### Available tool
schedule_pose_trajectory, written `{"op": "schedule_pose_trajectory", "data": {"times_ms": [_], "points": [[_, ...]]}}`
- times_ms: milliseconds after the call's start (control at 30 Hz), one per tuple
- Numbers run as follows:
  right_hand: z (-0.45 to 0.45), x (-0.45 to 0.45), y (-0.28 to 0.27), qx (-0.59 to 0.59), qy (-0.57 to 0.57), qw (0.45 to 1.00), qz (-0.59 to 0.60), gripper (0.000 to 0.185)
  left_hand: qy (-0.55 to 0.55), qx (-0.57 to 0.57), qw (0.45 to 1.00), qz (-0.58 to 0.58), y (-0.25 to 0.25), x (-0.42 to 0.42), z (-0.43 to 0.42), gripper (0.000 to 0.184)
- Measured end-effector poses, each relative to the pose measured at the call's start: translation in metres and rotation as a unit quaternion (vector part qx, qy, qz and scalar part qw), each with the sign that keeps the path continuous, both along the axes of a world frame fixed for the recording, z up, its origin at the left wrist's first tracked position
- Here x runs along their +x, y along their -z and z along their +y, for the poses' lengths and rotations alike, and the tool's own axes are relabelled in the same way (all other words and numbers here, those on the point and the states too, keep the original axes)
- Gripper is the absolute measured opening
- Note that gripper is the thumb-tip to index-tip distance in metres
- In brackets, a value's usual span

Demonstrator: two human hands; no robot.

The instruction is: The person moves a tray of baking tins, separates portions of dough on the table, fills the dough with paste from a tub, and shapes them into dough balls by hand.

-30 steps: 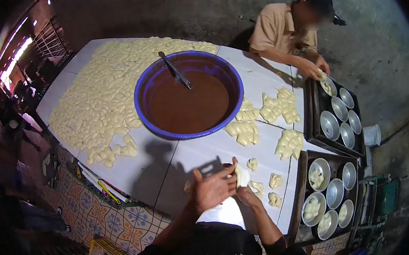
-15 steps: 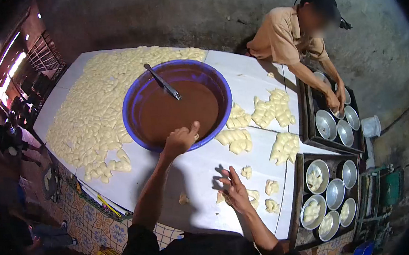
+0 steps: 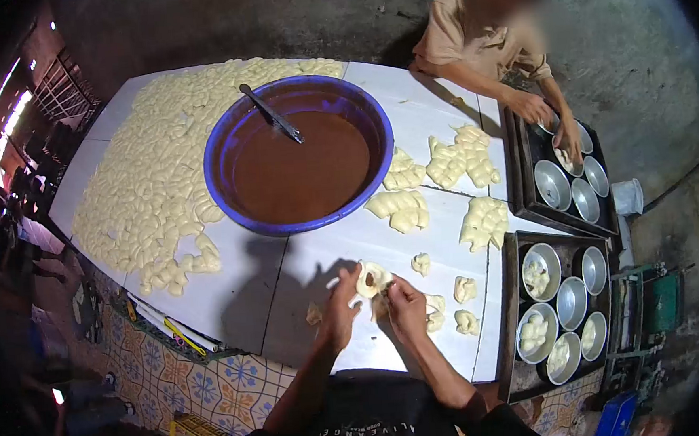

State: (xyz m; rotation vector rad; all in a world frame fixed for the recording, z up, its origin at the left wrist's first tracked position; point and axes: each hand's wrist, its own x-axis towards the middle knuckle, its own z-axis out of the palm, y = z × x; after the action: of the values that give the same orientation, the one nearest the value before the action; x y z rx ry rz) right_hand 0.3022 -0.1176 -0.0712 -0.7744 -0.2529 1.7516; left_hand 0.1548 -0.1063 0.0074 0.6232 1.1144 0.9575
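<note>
A piece of pale dough [image 3: 372, 279], opened out with brown filling in its middle, is held over the white table between my two hands. My left hand [image 3: 340, 312] grips its left edge, and my right hand [image 3: 407, 307] pinches the right edge with closed fingers. Just beyond is a blue bowl [image 3: 301, 225] of brown filling, where a metal spreading tool [image 3: 272, 114] rests against the far inner wall. Right of my hands lie small folded dough pieces [image 3: 465, 289]; one is partly hidden behind my right hand.
Many dough pieces [image 3: 140, 176] cover the table's left side, with joined dough slabs [image 3: 484, 223] on the right. Round tins [image 3: 572, 304] stand in a dark tray [image 3: 515, 320]; several hold dough. At the far tray [image 3: 516, 166], a co-worker's hands [image 3: 568, 138] reach into a tin.
My left hand has come back from the bowl to the dough. My right hand, open earlier, has closed on the dough's edge. The view has shifted slightly, and the co-worker's hands have moved apart.
</note>
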Motion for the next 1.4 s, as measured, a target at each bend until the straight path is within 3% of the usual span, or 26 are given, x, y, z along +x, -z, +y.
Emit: {"op": "schedule_pose_trajectory", "data": {"times_ms": [33, 67, 100, 133, 233, 333, 433, 500, 567, 600, 667, 733, 767, 800, 867, 900, 933, 1000, 1033, 1067, 1133, 1200, 1267, 1333, 1367, 1400], "points": [[-0.008, -0.009, -0.014, 0.123, 0.025, 0.962, -0.242, 0.031, -0.004, -0.025, 0.997, -0.07, -0.01, 0.002, -0.006, 0.064], [-0.017, -0.015, -0.028, 0.235, 0.046, 0.852, -0.465, 0.033, -0.013, -0.039, 0.991, -0.124, -0.015, 0.004, -0.014, 0.054], [-0.02, -0.009, -0.04, 0.308, 0.033, 0.713, -0.629, 0.035, 0.021, 0.083, 0.996, 0.012, 0.005, 0.004, -0.021, 0.05], [-0.022, -0.005, -0.038, 0.307, 0.034, 0.712, -0.63, 0.035, 0.055, 0.204, 0.966, 0.146, 0.013, 0.005, -0.023, 0.047], [-0.021, 0.007, -0.05, 0.32, 0.016, 0.779, -0.539, 0.022, 0.077, 0.212, 0.956, 0.19, 0.007, 0.001, -0.034, 0.036], [-0.023, 0.009, -0.054, 0.258, 0.051, 0.885, -0.383, 0.022, 0.083, 0.214, 0.969, 0.09, 0.015, -0.004, -0.039, 0.025], [-0.029, 0.003, -0.063, 0.343, -0.022, 0.799, -0.494, 0.021, 0.089, 0.185, 0.974, 0.093, 0.032, -0.008, -0.041, 0.019], [-0.035, 0.003, -0.056, 0.333, -0.052, 0.796, -0.504, 0.018, 0.054, 0.094, 0.992, 0.071, 0.04, -0.007, -0.045, 0.014], [-0.034, 0.005, -0.043, 0.327, -0.065, 0.792, -0.511, 0.018, 0.009, 0.108, 0.992, 0.057, 0.029, -0.001, -0.052, 0.015], [-0.035, 0.0, -0.044, 0.275, -0.062, 0.819, -0.499, 0.02, -0.036, 0.121, 0.991, 0.044, 0.025, 0.001, -0.055, 0.016], [-0.035, -0.006, -0.047, 0.206, -0.095, 0.851, -0.474, 0.034, -0.017, 0.244, 0.954, 0.173, 0.028, -0.007, -0.056, 0.047], [-0.024, -0.008, -0.034, 0.333, -0.113, 0.729, -0.587, 0.047, -0.015, 0.277, 0.955, 0.109, 0.033, -0.019, -0.055, 0.054], [-0.022, -0.005, -0.034, 0.189, -0.288, 0.86, -0.376, 0.052, 0.032, 0.314, 0.928, 0.196, 0.037, -0.032, -0.055, 0.058], [-0.015, -0.002, -0.03, 0.118, -0.426, 0.865, -0.238, 0.05, 0.031, 0.317, 0.928, 0.196, 0.036, -0.043, -0.052, 0.058], [-0.011, -0.01, -0.023, 0.217, -0.388, 0.861, -0.246, 0.047, 0.011, 0.377, 0.909, 0.178, 0.024, -0.058, -0.051, 0.06], [-0.007, -0.021, -0.029, 0.298, -0.281, 0.82, -0.4, 0.045, -0.072, 0.317, 0.945, 0.035, 0.014, -0.051, -0.056, 0.06], [0.004, -0.028, -0.014, 0.312, -0.239, 0.809, -0.438, 0.048, -0.122, 0.334, 0.921, 0.16, 0.029, -0.051, -0.056, 0.06], [0.027, -0.032, 0.006, 0.403, -0.156, 0.696, -0.573, 0.056, -0.159, 0.332, 0.91, 0.192, 0.038, -0.054, -0.052, 0.053], [0.031, -0.031, 0.009, 0.319, -0.236, 0.725, -0.563, 0.051, -0.157, 0.333, 0.91, 0.192, 0.04, -0.054, -0.052, 0.053], [0.035, -0.026, 0.014, 0.363, -0.221, 0.712, -0.559, 0.048, -0.166, 0.296, 0.926, 0.165, 0.042, -0.056, -0.051, 0.046], [0.042, -0.008, 0.008, 0.405, -0.082, 0.683, -0.602, 0.045, -0.182, 0.254, 0.94, 0.139, 0.049, -0.059, -0.053, 0.038], [0.05, 0.034, 0.019, 0.358, 0.015, 0.704, -0.613, 0.039, -0.183, 0.247, 0.942, 0.136, 0.057, -0.062, -0.061, 0.022], [0.048, 0.05, -0.012, 0.244, 0.03, 0.509, -0.825, 0.033, -0.208, 0.234, 0.938, 0.152, 0.055, -0.055, -0.061, 0.015], [0.045, 0.065, 0.008, 0.227, -0.022, 0.505, -0.832, 0.029, -0.104, 0.3, 0.91, 0.267, 0.06, -0.049, -0.058, 0.014], [0.044, 0.067, 0.018, 0.231, -0.024, 0.609, -0.758, 0.028, -0.106, 0.3, 0.937, 0.144, 0.081, -0.042, -0.054, 0.017], [0.043, 0.074, 0.037, 0.238, -0.036, 0.62, -0.747, 0.033, -0.036, 0.244, 0.953, 0.177, 0.07, -0.036, -0.051, 0.022]]}}
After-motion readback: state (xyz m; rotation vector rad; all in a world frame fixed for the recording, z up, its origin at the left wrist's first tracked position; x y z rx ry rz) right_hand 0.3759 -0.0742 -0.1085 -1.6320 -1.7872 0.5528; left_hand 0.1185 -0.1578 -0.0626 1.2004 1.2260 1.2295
